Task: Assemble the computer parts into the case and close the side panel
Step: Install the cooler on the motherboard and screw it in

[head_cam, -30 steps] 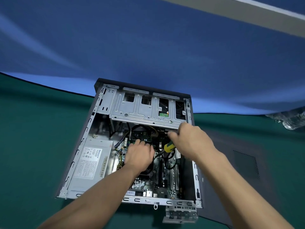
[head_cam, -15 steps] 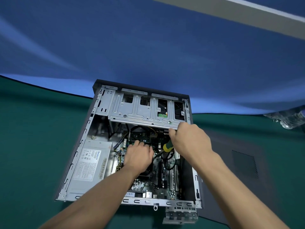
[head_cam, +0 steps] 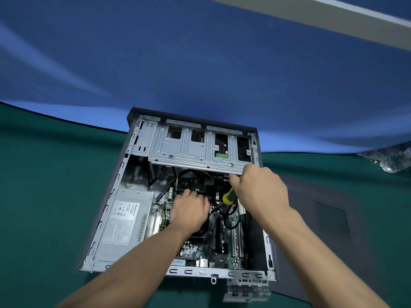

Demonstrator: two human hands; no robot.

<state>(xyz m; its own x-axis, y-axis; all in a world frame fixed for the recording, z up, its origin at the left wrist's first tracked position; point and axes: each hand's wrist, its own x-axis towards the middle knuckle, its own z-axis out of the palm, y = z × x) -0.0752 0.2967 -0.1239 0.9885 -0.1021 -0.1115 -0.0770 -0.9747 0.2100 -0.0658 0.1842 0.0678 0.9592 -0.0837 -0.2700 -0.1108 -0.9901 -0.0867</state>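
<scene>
The computer case (head_cam: 104, 218) lies on its side, open face up, under both my hands. Its grey metal drive cage (head_cam: 195, 152) spans the far end, just beyond my right hand (head_cam: 260, 192), whose fingers hook under the cage's near edge. The silver power supply (head_cam: 124, 223), label up, sits in the corner left of my left hand (head_cam: 189, 212). The green motherboard (head_cam: 222, 243) lines the floor beneath my hands; my left fingertips press on a memory module (head_cam: 200, 193) near the cage. The yellow-and-green screwdriver (head_cam: 228, 196) is held in my right palm, shaft angled down between my hands. The dark side panel (head_cam: 329, 218) lies flat, right of my right forearm.
</scene>
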